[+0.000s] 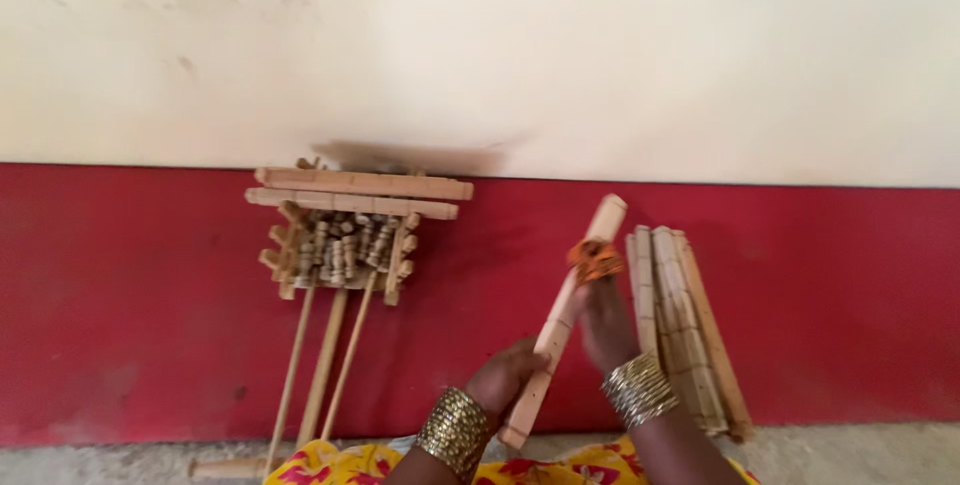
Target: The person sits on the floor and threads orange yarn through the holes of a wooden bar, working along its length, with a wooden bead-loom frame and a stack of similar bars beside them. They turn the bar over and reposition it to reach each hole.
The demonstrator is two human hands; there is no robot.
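Observation:
A long pale wooden bar (560, 323) slants from lower left to upper right in front of me. My left hand (505, 377) grips its lower part; a wide gold bangle cuff sits on that wrist. My right hand (603, 320) presses against the bar's upper part, with orange rings on the fingers and silver bangles on the wrist. Just right of my right hand, a bundle of notched wooden bars (685, 330) leans against the red wall band (130, 295).
A wooden frame piece (345, 235) with rows of turned beads, flat slats on top and thin rods below leans on the wall at the left. A short round wooden dowel (228, 468) lies on the floor. Yellow flowered cloth (340, 465) covers my lap.

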